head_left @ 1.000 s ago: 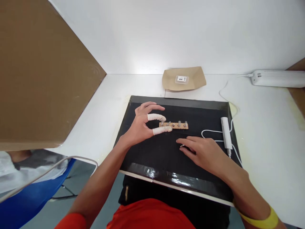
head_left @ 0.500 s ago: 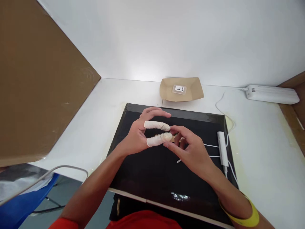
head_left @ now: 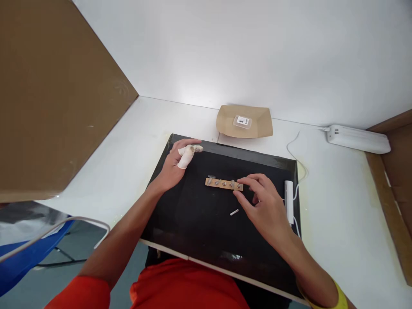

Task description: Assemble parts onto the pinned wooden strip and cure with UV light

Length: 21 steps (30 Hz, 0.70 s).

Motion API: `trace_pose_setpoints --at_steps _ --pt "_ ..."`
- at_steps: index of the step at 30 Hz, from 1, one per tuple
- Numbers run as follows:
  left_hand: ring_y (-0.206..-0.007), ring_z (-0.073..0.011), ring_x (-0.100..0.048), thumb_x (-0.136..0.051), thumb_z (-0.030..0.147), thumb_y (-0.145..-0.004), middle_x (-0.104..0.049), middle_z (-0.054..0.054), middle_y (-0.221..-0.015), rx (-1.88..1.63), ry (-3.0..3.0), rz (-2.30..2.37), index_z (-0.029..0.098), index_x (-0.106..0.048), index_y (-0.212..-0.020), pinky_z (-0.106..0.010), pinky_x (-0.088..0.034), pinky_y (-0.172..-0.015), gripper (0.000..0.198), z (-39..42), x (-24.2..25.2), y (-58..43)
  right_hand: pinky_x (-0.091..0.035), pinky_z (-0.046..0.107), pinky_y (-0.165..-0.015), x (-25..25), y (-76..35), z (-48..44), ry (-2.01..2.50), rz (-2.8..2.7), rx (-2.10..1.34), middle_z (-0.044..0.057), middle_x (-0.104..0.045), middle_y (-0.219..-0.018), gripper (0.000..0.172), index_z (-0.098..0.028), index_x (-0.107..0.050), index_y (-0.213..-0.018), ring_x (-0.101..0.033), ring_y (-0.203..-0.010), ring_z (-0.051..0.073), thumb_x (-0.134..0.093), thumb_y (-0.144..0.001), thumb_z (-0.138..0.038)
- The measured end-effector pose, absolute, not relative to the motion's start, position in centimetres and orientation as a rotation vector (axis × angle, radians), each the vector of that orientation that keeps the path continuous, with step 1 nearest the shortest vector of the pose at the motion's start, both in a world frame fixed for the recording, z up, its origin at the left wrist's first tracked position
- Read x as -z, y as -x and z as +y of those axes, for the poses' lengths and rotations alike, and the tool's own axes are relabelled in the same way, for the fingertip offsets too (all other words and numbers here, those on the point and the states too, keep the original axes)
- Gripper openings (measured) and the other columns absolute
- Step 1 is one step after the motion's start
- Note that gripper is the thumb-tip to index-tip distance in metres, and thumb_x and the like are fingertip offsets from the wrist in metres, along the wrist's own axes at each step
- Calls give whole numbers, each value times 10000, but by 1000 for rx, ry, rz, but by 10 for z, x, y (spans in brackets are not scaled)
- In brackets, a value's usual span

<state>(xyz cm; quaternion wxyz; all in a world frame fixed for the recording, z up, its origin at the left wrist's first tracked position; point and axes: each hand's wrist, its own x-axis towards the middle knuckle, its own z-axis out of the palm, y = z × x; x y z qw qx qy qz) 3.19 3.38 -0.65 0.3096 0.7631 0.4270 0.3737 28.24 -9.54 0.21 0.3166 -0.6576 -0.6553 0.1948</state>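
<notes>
A narrow tan strip [head_left: 219,183] with several small metal and clear pieces along it lies on the black mat [head_left: 193,219]. At its right end is my right hand [head_left: 260,201], thumb and index finger on either side of the strip's end. My left hand [head_left: 177,165], with white covers on thumb and index finger, is up and left of the strip, away from it. Those two covered fingertips are pressed together; whatever may be between them is too small to make out. A short white stick [head_left: 234,212] lies on the mat below the strip.
Behind the mat stands a brown paper tray [head_left: 225,124] holding a small clear labelled box [head_left: 242,121]. A white bar [head_left: 289,201] with cables lies at the mat's right edge. Farther right is a white power strip [head_left: 358,139]. A brown panel [head_left: 64,98] rises at the left.
My left hand has moved away up and left, its covered thumb and finger closing together. The strip, earlier mostly hidden between both hands, now shows on the mat. My view has shifted slightly.
</notes>
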Motion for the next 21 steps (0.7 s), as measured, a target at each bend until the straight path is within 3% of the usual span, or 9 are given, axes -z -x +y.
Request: trace_pose_setpoints --at_steps 3,6,11,16,19,21 --pt "-1362 -269 -554 -363 626 -1088 -678 -90 -1418 -869 -2106 1243 247 -750 -1182 -533 -379 -1211 550 33 22 -34 -585 417 -811 5 -270 -103 1697 -1733 -382 111 -700 -1111 153 -250 -723 -1085 -658 -1012 267 -627 -979 -304" --pt "-1449 -277 -458 -362 565 -1105 -600 -81 -1526 -830 -2205 1291 273 -687 -1306 -526 -316 -1222 482 36 30 -43 -547 500 -962 9 -254 -107 1679 -1739 -199 128 -684 -1186 153 -250 -716 -1075 -629 -1125 297 -601 -995 -311" --pt "-1458 -282 -447 -356 536 -1110 -544 -107 -1584 -886 -2225 1287 249 -600 -1407 -482 -330 -1176 479 53 38 -58 -446 578 -993 11 -235 -104 1896 -1773 28 190 -615 -1405 233 -227 -706 -1125 -533 -1287 388 -563 -1005 -366" --pt "-1363 -242 -568 -342 510 -1124 -628 -101 -1494 -1068 -2212 1279 235 -624 -1345 -436 -336 -1098 452 47 34 -58 -338 621 -1054 22 -247 -110 2071 -1745 -36 201 -676 -1347 619 -213 -486 -1504 -540 -1222 398 -610 -975 -507" --pt "-1245 -217 -652 -421 435 -1122 -747 -66 -1299 -1127 -2249 1361 240 -672 -1253 -446 -295 -1109 343 22 26 -48 -310 644 -1068 32 -260 -118 2139 -1629 -131 212 -708 -1293 898 -178 -358 -1586 -547 -1198 415 -709 -888 -620" --pt "-1256 -216 -656 -489 381 -1109 -794 -49 -1178 -1113 -2299 1384 232 -606 -1372 -458 -242 -1151 325 -2 20 -40 -296 658 -1070 37 -267 -123 2176 -1561 -163 222 -717 -1275 1053 -155 -307 -1605 -546 -1204 432 -777 -813 -665"
